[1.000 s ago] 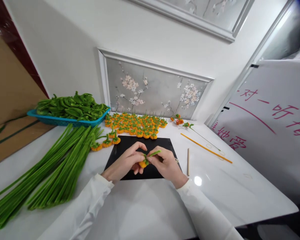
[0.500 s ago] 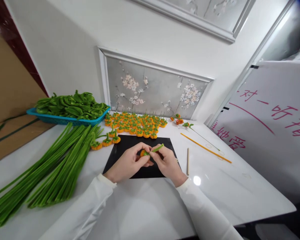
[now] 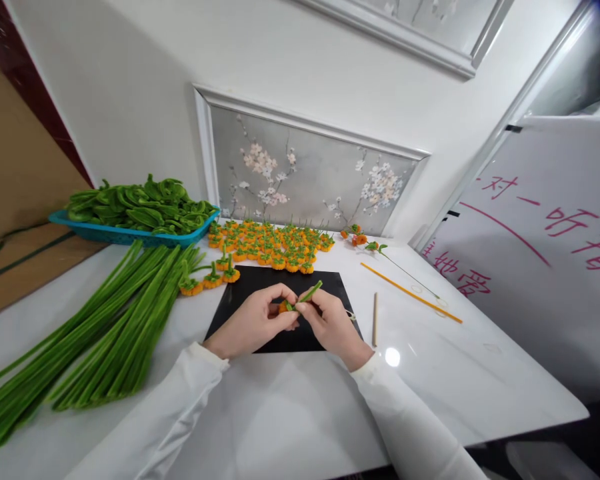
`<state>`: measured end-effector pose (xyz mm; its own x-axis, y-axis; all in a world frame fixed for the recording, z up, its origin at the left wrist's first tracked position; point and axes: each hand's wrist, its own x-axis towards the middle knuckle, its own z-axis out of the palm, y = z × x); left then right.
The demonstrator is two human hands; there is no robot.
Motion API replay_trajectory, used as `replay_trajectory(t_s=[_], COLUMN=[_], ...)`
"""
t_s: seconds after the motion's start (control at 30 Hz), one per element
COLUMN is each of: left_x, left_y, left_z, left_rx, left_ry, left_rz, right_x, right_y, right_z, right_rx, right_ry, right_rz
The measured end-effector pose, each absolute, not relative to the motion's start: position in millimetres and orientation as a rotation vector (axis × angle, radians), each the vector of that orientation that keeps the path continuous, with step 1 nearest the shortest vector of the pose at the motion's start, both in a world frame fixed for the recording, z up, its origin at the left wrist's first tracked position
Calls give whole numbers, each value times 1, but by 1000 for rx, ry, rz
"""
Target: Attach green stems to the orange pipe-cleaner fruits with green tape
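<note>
Over the black mat (image 3: 275,345), my left hand (image 3: 255,319) is closed around a small orange pumpkin (image 3: 283,307) of fuzzy pipe cleaner, mostly hidden by the fingers. My right hand (image 3: 333,323) pinches a green pipe cleaner (image 3: 311,291) at the pumpkin's top, its free end pointing up and to the right. Just beyond the mat stand several finished-looking orange pumpkins (image 3: 265,258) with green tops, packed in rows. A few more pumpkins (image 3: 213,279) sit at the mat's far left corner.
Long green pipe cleaners (image 3: 115,333) lie in bundles at the left. Behind them a blue tray (image 3: 130,236) holds green leaf shapes (image 3: 145,207). On the right are a wooden stick (image 3: 375,319), an orange pipe cleaner (image 3: 410,292) and an orange-flowered stem (image 3: 375,247).
The green pipe cleaner's free end has tilted slightly, and both hands have shifted only a little. The view has moved slightly.
</note>
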<state>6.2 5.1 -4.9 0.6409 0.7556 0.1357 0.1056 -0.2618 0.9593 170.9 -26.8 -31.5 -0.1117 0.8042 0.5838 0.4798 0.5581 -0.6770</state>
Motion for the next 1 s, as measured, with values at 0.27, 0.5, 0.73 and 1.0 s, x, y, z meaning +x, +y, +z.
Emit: replay_trajectory(t_s=[0.27, 0.5, 0.73, 1.0], left_x=[-2, -1, -3, -1], left_y=[3, 4, 2, 1], left_z=[12, 8, 10, 10], left_rx=[1668, 1712, 1463, 1261], left_ry=[726, 811, 749, 682], left_rz=[558, 570, 565, 537], right_x=[170, 172, 172, 170], right_y=[-28, -29, -32, -31], right_z=[-32, -28, -27, -26], right_rx=[-1001, -1004, -949, -859], right_ry=[-1821, -1840, -1744, -1738], right_rz=[248, 497, 728, 464])
